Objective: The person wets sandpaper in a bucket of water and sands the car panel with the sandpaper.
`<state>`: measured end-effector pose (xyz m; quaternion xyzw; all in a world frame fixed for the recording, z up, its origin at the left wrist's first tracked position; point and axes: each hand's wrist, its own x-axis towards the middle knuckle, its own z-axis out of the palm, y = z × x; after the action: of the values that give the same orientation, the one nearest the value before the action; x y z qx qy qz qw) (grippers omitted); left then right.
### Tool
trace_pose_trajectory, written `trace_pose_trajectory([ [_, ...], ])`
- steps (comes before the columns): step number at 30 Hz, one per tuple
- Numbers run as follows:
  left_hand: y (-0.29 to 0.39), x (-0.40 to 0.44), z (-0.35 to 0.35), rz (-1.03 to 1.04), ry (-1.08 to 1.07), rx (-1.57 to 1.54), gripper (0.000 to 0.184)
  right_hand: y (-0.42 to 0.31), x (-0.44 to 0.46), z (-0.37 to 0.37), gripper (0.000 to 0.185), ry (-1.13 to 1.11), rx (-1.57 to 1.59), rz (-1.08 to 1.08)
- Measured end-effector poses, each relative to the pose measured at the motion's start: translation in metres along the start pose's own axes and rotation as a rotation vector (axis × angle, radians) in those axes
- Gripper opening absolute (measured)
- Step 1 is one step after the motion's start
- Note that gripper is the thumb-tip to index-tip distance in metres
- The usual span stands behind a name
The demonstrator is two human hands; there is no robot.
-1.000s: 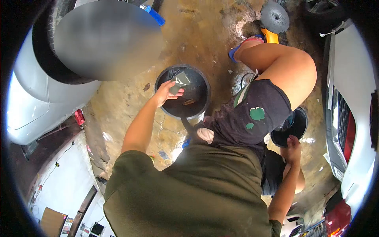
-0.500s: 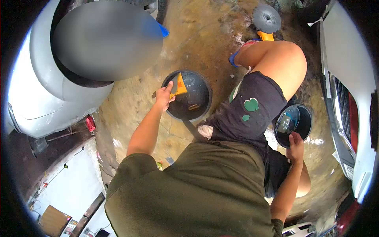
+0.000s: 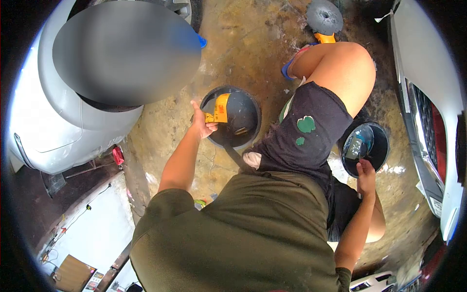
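My left hand is over the left rim of a wide black basin, its thumb raised and its fingers curled at the edge of a thin sheet. The sheet's yellow side, with red and dark print, shows above the basin. A small brown piece lies inside the basin. At the right, my right hand has its fingers closed at the near rim of a smaller black bucket. A pale rectangular patch and bluish reflections show inside that bucket.
My bent leg lies between the two containers. A silver car body stands left, another pale car panel right. A grey disc and a yellow object are beyond my foot. The floor looks wet.
The sheet in my left hand has turned from its grey-green side to its yellow printed side. More of the smaller bucket's inside shows beside my right hand. The whole view has shifted slightly.
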<state>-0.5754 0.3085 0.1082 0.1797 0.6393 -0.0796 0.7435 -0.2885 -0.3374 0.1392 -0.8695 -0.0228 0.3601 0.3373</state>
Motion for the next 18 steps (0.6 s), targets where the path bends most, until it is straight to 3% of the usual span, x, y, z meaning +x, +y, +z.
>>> trace_pose_trajectory([
  [5,-0.004,0.007,-0.009,-0.07,-0.002,-0.105,0.1,-0.017,0.002,-0.002,0.032,-0.049,-0.03,0.048],
  [8,-0.014,0.022,-0.024,-0.075,-0.18,-0.116,0.085,-0.021,0.001,-0.001,0.033,-0.051,-0.027,0.059],
  [14,-0.025,0.001,0.0,0.058,-0.232,-0.14,0.044,-0.002,0.004,0.002,0.035,-0.054,-0.018,0.051],
  [18,-0.03,0.035,-0.026,0.015,-0.258,0.0,0.037,-0.022,0.0,0.001,0.035,-0.049,-0.042,0.078],
])
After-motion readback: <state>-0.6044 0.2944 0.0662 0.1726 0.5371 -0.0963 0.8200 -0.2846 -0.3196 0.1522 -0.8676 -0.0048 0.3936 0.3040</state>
